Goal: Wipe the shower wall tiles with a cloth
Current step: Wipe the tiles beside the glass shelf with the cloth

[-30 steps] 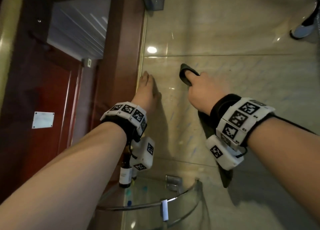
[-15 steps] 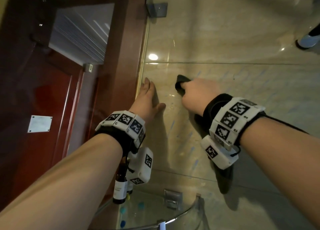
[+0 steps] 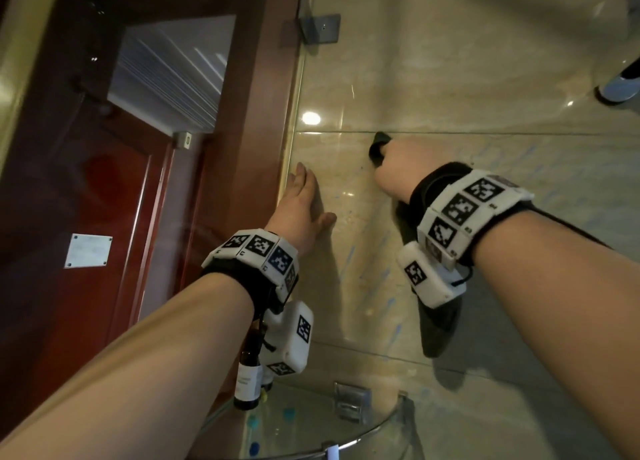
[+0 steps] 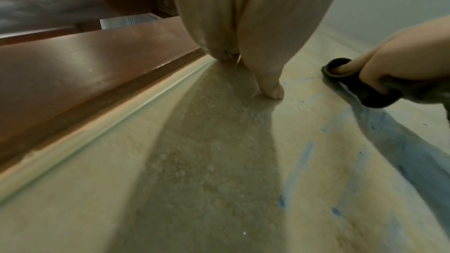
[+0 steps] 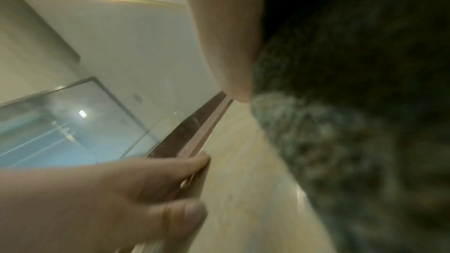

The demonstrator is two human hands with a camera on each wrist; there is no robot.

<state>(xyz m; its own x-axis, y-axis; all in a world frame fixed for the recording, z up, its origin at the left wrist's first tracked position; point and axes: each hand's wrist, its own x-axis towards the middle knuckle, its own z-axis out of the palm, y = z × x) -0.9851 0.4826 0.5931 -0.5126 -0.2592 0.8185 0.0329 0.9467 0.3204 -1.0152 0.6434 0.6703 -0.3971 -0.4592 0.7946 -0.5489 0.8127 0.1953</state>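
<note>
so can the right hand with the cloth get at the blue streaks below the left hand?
Probably yes. The right hand grips the cloth on the tile beside the blue streaks; only bare wall lies between. The left hand rests higher, near the edge.

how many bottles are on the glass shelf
1 for sure: a dark bottle with a white label at the left end of the glass corner shelf, under the left wrist. Something small shows just behind it; the wrist camera may hide more.

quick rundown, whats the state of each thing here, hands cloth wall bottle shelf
left hand: open, flat against the wall tile
right hand: grips the dark cloth
dark cloth: pressed to the tile, tail hanging down
wall tile: glossy, faint blue streaks
brown bottle: upright on the shelf
glass shelf: mounted on the wall
</note>
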